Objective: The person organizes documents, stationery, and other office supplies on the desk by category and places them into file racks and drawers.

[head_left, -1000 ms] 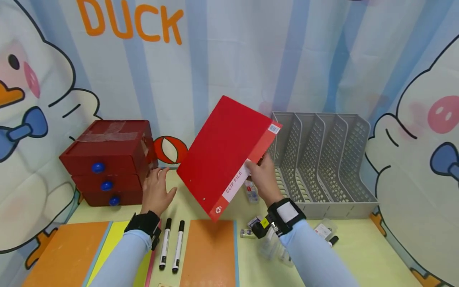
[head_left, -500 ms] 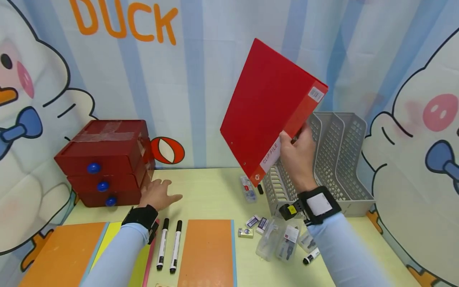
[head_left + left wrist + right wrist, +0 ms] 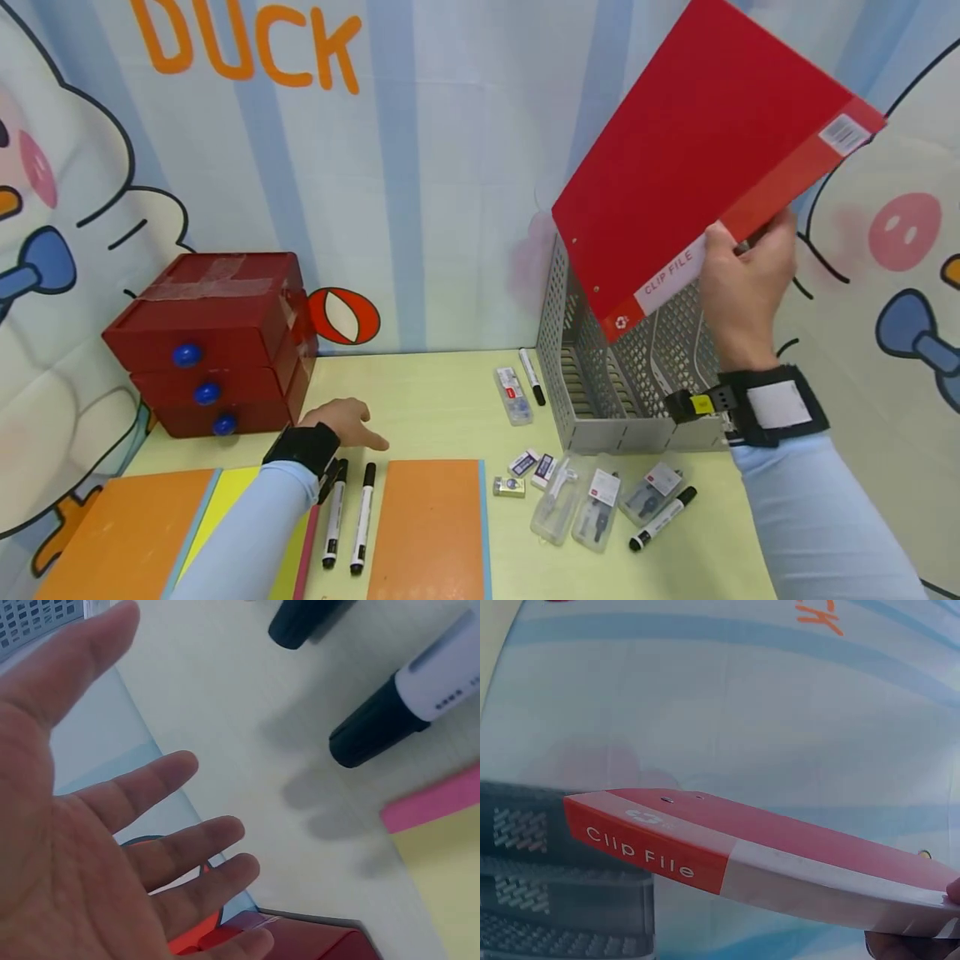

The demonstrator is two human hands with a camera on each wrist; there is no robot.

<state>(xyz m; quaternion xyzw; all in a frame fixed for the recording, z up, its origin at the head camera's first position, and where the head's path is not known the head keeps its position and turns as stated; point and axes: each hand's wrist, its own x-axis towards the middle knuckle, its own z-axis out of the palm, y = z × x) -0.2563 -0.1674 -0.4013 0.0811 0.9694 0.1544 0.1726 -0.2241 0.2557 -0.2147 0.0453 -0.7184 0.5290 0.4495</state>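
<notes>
Gripped by its spine, a red clip file [image 3: 712,133] hangs tilted in my right hand [image 3: 750,292], above the grey file rack [image 3: 630,433]. In the right wrist view the clip file [image 3: 795,847] shows its "Clip File" spine, with only fingertips at the right edge. The rack's compartments are partly hidden behind the file. My left hand [image 3: 341,421] hovers over the table beside the red drawer box [image 3: 217,333], just beyond two markers [image 3: 362,517]. Its fingers are spread and hold nothing, as the left wrist view shows the hand [image 3: 97,825] palm-on.
An orange notebook [image 3: 427,533] lies at front centre; another orange notebook [image 3: 127,533] and a yellow one [image 3: 232,500] lie at left. Small clear boxes [image 3: 596,508], erasers [image 3: 522,462] and a marker [image 3: 663,518] sit before the rack. A lead case [image 3: 513,396] lies left of it.
My right hand has carried the red clip file up and to the right, over the rack. My left hand has shifted slightly right and down, away from the drawer box.
</notes>
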